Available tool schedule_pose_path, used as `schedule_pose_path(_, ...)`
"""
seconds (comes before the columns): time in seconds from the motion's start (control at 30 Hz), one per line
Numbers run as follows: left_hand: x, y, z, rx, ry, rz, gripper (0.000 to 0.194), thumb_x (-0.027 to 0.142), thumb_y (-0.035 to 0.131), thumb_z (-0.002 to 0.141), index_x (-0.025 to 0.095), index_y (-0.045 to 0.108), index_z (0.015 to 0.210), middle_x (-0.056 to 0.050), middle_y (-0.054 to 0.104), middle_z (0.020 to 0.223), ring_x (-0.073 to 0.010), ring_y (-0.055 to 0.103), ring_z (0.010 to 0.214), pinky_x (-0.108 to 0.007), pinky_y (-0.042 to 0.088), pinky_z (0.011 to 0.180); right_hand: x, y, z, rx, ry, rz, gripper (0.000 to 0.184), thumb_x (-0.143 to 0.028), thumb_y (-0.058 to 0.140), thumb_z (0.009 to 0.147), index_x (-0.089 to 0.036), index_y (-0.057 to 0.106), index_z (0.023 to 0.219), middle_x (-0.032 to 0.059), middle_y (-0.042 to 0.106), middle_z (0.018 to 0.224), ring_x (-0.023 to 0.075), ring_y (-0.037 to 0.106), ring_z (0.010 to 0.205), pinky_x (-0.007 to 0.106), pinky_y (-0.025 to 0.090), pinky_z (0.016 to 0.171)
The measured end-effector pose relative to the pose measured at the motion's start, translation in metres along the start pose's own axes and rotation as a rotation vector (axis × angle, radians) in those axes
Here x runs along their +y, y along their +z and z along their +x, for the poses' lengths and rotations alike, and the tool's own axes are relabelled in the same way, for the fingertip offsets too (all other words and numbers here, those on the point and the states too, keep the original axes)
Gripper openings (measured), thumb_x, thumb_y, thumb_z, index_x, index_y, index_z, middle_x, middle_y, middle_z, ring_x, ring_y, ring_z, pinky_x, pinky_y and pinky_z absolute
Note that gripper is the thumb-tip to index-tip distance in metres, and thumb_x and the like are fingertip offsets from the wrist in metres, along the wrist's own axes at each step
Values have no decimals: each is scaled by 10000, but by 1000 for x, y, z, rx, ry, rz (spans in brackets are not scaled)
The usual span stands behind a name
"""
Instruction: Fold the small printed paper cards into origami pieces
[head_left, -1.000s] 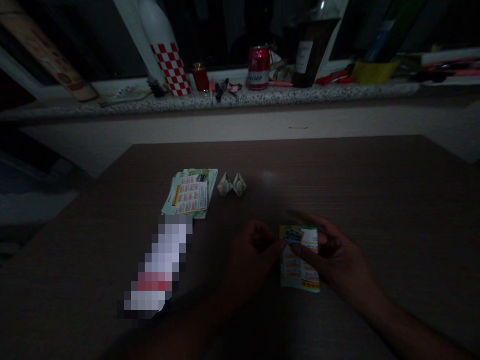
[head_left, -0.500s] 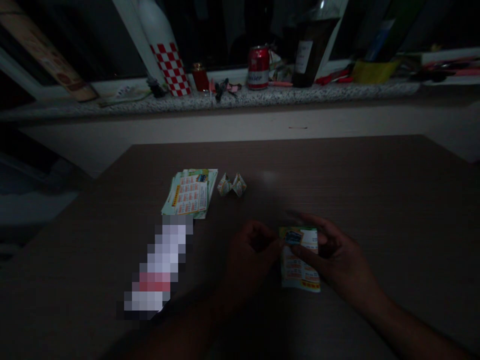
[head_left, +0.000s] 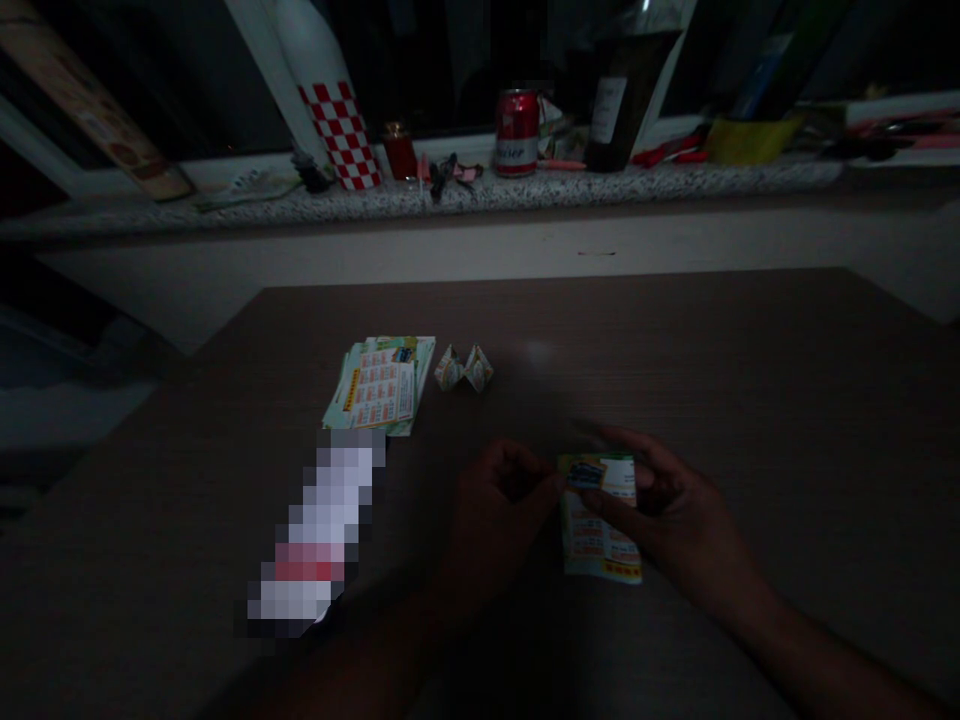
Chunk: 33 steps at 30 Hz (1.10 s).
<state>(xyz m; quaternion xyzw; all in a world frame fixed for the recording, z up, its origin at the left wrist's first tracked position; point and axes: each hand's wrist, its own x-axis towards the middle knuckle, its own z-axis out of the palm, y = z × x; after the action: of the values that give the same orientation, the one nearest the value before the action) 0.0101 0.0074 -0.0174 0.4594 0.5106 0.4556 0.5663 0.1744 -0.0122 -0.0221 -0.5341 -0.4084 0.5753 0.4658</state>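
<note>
A small printed paper sheet point(head_left: 604, 535), greenish with columns of print and a dark picture near its top, is held up above the table. My right hand point(head_left: 679, 510) grips it, the thumb across its front and the fingers behind. At the sheet's upper left edge, my left hand point(head_left: 502, 510) pinches with thumb and forefinger. Farther back stands a folded paper piece point(head_left: 463, 370) with two pointed halves, made of similar printed paper. To its left lies a stack of printed sheets point(head_left: 379, 385).
A phone-like lit object point(head_left: 319, 530), blurred out by pixels, lies left of my hands on the wooden table point(head_left: 675, 340). Along the granite sill point(head_left: 465, 195) behind stand a checkered bottle point(head_left: 341, 130), a red can point(head_left: 517, 135), a dark bottle point(head_left: 619, 110) and small clutter.
Hardly anything differs. Both hands keep their hold on the sheet, and the right fingers behind it have shifted very slightly.
</note>
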Motion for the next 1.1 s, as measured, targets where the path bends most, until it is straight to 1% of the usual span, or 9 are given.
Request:
schedule_pose_path(0.1,0,0,0,4,-2,-15,185,170,719,687,157,536,710,30,585,685,-89,551,636,-183,448,585,0,0,0,1,1,12,600,-279,753,707,-248,487,1243,22,752,861,192,710,707,336,605,655)
schedule_pose_path(0.2,0,0,0,-13,-13,-26,185,192,719,696,159,540,726,32,582,693,-87,543,637,-185,445,593,0,1,0,14,-3,10,590,-270,764,696,-249,504,1226,11,752,841,182,708,704,312,602,650)
schedule_pose_path(0.43,0,0,0,-6,-17,-44,190,187,724,689,162,539,728,28,598,715,-92,554,655,-188,451,601,0,0,0,4,1,-5,612,-324,761,693,-258,503,1244,20,757,861,204,715,723,344,600,660)
schedule_pose_path(0.53,-1,0,0,-3,-27,-25,193,199,728,690,160,543,725,30,589,700,-87,541,631,-182,439,575,0,0,0,-2,4,-2,622,-332,765,688,-252,498,1244,30,757,867,216,716,731,359,602,659)
schedule_pose_path(0.7,0,0,-1,8,-16,-14,187,213,728,687,163,550,718,33,580,681,-90,536,630,-188,435,581,-1,0,1,9,-7,-2,597,-302,763,690,-254,501,1225,11,755,831,188,710,694,334,604,649)
schedule_pose_path(0.83,1,0,0,18,-18,-6,190,200,731,670,157,549,699,28,583,676,-92,538,618,-188,434,571,-1,0,1,0,2,-6,610,-294,756,698,-246,487,1244,24,754,853,193,710,699,346,607,651)
schedule_pose_path(0.97,-1,0,0,16,-9,10,192,207,734,678,158,553,721,27,591,686,-90,543,621,-181,434,564,0,0,0,6,-1,-4,627,-305,756,700,-240,479,1258,30,754,861,202,713,704,353,607,652)
schedule_pose_path(1.1,-4,-1,1,5,7,1,195,215,733,685,160,550,725,29,585,685,-91,543,630,-182,438,573,-1,0,0,0,10,6,638,-306,765,692,-249,481,1260,24,757,862,199,716,708,337,604,654)
